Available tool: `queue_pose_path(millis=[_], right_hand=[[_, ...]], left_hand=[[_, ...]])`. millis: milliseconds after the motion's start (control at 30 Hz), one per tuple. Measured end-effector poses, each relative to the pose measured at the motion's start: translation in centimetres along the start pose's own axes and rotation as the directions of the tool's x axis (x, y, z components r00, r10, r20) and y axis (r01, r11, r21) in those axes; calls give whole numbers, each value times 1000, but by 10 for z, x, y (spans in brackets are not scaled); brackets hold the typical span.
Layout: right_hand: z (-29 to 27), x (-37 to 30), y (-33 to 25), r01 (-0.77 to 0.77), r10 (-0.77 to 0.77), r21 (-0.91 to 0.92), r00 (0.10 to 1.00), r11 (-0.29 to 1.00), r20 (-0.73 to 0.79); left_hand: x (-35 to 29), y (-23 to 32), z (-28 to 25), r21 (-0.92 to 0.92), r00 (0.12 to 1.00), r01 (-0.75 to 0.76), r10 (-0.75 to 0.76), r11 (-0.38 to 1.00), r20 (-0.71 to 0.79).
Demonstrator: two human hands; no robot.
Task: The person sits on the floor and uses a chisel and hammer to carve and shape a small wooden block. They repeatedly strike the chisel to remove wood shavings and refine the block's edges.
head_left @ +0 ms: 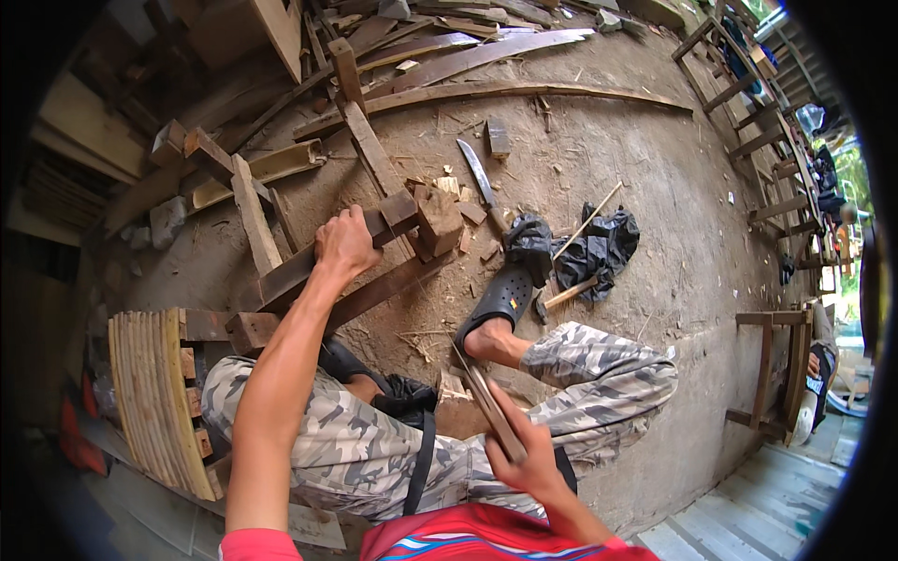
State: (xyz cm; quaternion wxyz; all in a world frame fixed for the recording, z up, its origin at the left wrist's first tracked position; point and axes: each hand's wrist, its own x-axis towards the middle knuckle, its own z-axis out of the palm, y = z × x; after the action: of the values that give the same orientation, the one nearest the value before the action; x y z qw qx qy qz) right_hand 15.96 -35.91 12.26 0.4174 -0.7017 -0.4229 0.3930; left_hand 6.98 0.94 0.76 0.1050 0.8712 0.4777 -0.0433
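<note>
My left hand (346,245) is closed over a dark beam (288,279) of a wooden frame lying on the ground. Beside that hand, the beam meets an upright-looking bar (369,150) and a thick wooden block (438,222). Low in front of my body, my right hand (526,456) grips a long narrow brown wooden piece (494,411). Its far end narrows to a thin dark point near my right foot, and I cannot tell what kind of tool it is. The two hands are apart.
A large knife (477,176) lies beyond my black clog (499,301), near a small wood block (497,138). Black plastic (608,245), a thin stick (591,217) and a wooden-handled hammer (569,293) are right of it. A slatted wooden stool (150,402) stands left; scrap planks (477,65) lie far off.
</note>
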Motion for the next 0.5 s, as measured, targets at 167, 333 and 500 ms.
queue_pose_path(millis=[167,333,500], right_hand=[[63,180,37,137,-131,41,984,990,-120],[52,136,19,272,-269,-7,944,962,-190],[-7,0,-29,-229,230,-31,972,973,41]], left_hand=[[0,0,-3,6,1000,-14,14,1000,-14],[-4,4,-2,-22,999,-1,2,1000,43],[-2,4,3,-10,1000,-8,8,1000,23]])
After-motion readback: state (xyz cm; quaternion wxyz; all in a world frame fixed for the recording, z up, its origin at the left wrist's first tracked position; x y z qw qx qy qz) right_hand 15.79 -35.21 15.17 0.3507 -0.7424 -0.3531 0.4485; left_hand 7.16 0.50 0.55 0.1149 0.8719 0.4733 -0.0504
